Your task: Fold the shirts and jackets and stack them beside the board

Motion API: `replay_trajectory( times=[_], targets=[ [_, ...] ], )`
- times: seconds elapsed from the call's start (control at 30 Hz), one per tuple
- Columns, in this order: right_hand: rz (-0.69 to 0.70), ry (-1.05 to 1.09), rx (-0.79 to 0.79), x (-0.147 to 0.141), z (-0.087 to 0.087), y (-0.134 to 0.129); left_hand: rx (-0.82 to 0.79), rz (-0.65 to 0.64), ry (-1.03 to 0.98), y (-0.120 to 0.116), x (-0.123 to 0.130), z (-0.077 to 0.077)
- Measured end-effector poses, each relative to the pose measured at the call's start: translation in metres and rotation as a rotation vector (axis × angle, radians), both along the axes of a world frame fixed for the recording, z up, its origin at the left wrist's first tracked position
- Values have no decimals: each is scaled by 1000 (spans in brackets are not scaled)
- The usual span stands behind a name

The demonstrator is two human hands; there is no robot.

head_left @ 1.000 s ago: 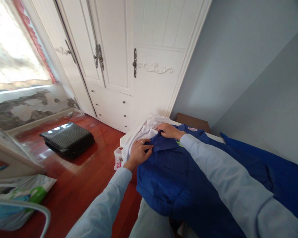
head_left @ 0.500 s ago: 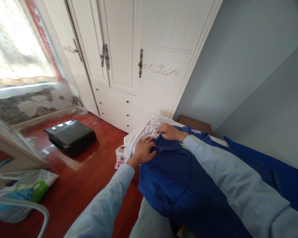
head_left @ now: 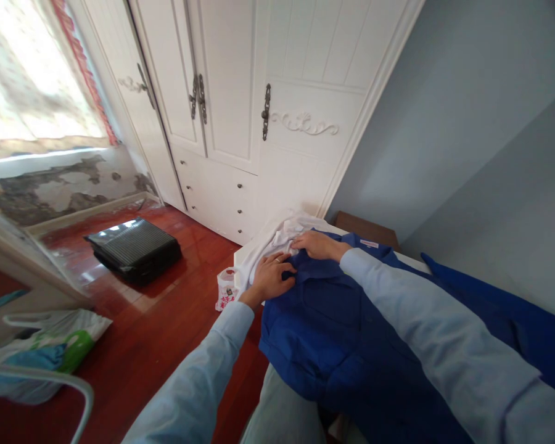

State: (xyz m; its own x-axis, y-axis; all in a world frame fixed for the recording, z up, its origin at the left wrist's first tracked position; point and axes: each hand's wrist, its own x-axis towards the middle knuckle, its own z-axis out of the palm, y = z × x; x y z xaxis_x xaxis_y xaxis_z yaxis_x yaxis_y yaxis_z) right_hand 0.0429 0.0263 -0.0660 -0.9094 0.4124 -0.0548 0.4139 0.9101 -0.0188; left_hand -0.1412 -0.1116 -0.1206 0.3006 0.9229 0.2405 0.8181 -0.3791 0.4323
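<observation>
A dark blue work jacket (head_left: 314, 333) with a collar and a pale label lies over a white surface, its near part hanging down toward my legs. My left hand (head_left: 272, 279), with a ring on one finger, grips the jacket's far left edge between thumb and curled fingers. Just right of it, my right hand (head_left: 317, 245) pinches the same edge, fingertips close to the left ones. White cloth (head_left: 277, 237) lies bunched beyond both hands. The fingertips partly hide the fabric between them.
A white wardrobe (head_left: 231, 123) stands ahead. On the red floor are a black ribbed case (head_left: 136, 246), a small white printed bag (head_left: 226, 288) beside the table and a plastic bag (head_left: 74, 339) at left. A curved grey tube (head_left: 69, 379) crosses the lower left. A brown box (head_left: 367, 227) sits behind the table.
My hands stay on the jacket's edge, with the left fingers slightly closer to the right hand. The camera view has shifted a little.
</observation>
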Motion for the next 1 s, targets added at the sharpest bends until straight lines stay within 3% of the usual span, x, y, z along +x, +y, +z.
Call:
replay_trajectory(
  times=[0.17, 0.4, 0.83, 1.0],
  targets=[
    [64, 72, 83, 7, 3, -16, -22, 3, -4, -1, 1, 2],
    [-19, 78, -26, 5, 4, -15, -18, 13, 2, -5, 3, 5],
    [-109, -122, 135, 12, 16, -33, -6, 17, -9, 1, 0, 2],
    [-111, -194, 144, -5, 27, -33, -30, 21, -120, 10, -4, 0]
  ],
)
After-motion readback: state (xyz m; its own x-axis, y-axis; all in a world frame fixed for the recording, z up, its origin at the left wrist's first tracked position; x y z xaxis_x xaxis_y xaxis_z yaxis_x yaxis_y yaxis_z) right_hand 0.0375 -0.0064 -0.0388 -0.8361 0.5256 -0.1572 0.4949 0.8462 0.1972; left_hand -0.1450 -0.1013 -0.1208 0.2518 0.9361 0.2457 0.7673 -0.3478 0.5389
